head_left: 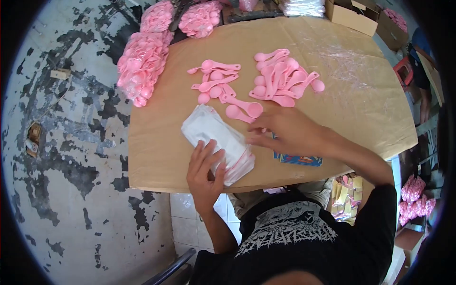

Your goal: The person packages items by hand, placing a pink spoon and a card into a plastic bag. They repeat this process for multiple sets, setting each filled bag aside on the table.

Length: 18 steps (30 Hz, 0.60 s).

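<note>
A stack of clear plastic bags [216, 130] with a red line near one end lies on the brown-covered table. My left hand [204, 171] rests on its near left side, fingers spread. My right hand [289, 128] hovers by the stack's right edge, fingers bent and apart, with nothing visible in them. Partly beneath my right hand and forearm are blue printed cards [301, 160]. Just beyond its fingertips lie pink measuring spoons [240, 114]. A loose group of pink spoons [216, 85] sits farther left, and a denser pile [280, 78] farther right.
Bulging bags of pink spoons [142, 61] line the table's far left edge. At the back stand an open cardboard box [351, 16] and a bundle of clear packaging [302, 7]. Another person's leg [424, 104] shows at far right. Below the table is a box of packed items [346, 197].
</note>
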Each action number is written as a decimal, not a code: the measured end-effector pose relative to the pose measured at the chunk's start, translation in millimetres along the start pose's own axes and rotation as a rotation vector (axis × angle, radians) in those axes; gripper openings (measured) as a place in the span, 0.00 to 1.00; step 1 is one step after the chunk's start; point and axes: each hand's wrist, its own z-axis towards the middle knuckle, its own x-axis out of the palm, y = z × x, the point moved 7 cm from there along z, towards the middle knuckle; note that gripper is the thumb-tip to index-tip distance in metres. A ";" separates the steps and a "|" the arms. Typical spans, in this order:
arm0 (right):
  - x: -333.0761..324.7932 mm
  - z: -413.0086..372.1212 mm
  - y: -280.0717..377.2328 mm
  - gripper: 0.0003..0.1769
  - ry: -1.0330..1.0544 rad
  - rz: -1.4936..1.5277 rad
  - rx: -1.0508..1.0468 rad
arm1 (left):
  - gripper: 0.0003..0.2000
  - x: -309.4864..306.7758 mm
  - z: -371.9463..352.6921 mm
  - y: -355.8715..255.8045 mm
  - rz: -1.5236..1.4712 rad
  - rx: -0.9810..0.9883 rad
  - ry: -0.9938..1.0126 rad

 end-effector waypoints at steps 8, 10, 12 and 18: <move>52.1 47.5 -10.7 0.20 0.398 0.085 0.174 | 0.15 -9.2 -5.3 -1.7 0.052 0.001 -0.094; 49.4 45.9 -10.0 0.19 0.437 0.081 0.191 | 0.15 -6.3 -7.7 -0.3 0.127 0.051 -0.032; 43.0 46.3 -10.0 0.17 0.444 -0.017 0.186 | 0.13 -6.8 -7.8 -0.6 0.140 0.053 -0.048; 18.2 53.3 -20.5 0.12 0.212 0.248 0.054 | 0.12 -7.6 -6.2 -3.9 0.163 0.054 -0.021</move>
